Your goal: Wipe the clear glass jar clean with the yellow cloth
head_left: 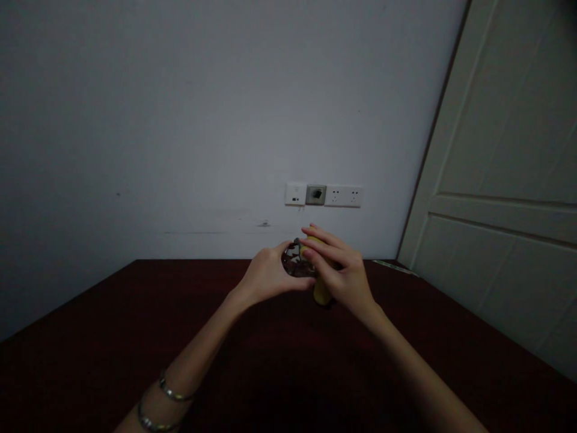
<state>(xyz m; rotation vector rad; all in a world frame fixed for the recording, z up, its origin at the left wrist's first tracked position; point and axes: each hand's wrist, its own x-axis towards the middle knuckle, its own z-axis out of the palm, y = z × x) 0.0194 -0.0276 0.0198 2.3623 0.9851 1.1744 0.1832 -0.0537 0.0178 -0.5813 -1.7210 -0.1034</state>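
My left hand (273,272) curves its thumb and fingers around a small, clear, round vessel (294,264) that looks like glass, held above the dark red table. Close against it on the right, my right hand (338,264) grips a yellow, rounded, sponge-like thing (321,293). Part of the yellow thing shows above the right fingers and part below the palm; the middle is covered. The fingers of the right hand lie at the vessel's right side, and I cannot tell whether the yellow thing touches the vessel.
The dark red table (148,325) runs back to a pale wall (202,120). Sockets and switch plates (343,196) are set in the wall just above the hands. At the right stands a white panelled door (505,162). A thin strip (395,267) lies near the table's back right corner.
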